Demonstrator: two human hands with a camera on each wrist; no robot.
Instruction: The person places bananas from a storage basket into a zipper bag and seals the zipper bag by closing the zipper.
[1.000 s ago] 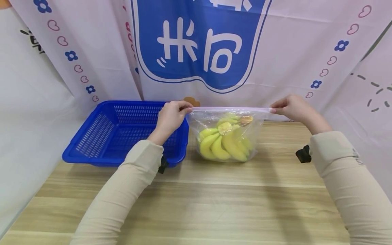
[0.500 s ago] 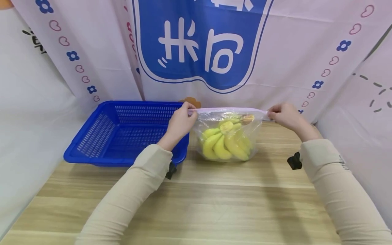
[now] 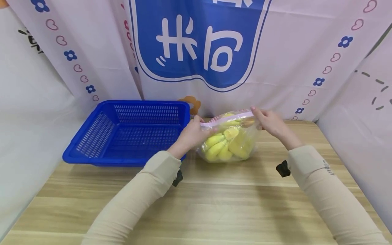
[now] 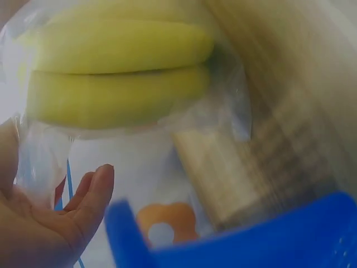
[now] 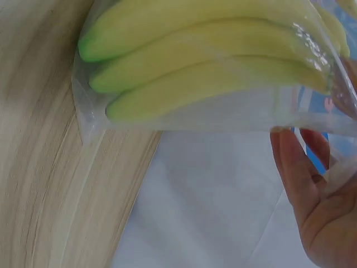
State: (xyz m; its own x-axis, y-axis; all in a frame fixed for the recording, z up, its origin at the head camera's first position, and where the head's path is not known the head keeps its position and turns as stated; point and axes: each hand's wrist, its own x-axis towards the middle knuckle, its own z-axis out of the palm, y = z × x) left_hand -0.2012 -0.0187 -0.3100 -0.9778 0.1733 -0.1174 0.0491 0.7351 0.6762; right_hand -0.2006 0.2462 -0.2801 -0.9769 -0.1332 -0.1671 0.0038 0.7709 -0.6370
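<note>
A clear zip bag (image 3: 255,136) with a pink-lilac top strip stands on the table, its top leaning over toward the person. Inside are yellow bananas (image 3: 216,148), joined at a thick stem; greenish tips show in the right wrist view. My left hand (image 3: 193,134) holds the bag's upper left corner, and in the left wrist view the film passes between its thumb and fingers (image 4: 96,192). At the upper right corner, my right hand (image 3: 269,123) holds the other side, the film lying between thumb and fingers (image 5: 295,167).
Just left of the bag sits a blue plastic basket (image 3: 183,105) with slotted walls, close to the left forearm. The wooden table (image 3: 214,204) meets a printed white cloth (image 3: 284,61) behind the bag. White sheets hang at both sides.
The stretched-flat top strip has tilted and slackened. Both hands have come closer together, the left moving right and down, the right moving left, while the bag's top has folded toward the person.
</note>
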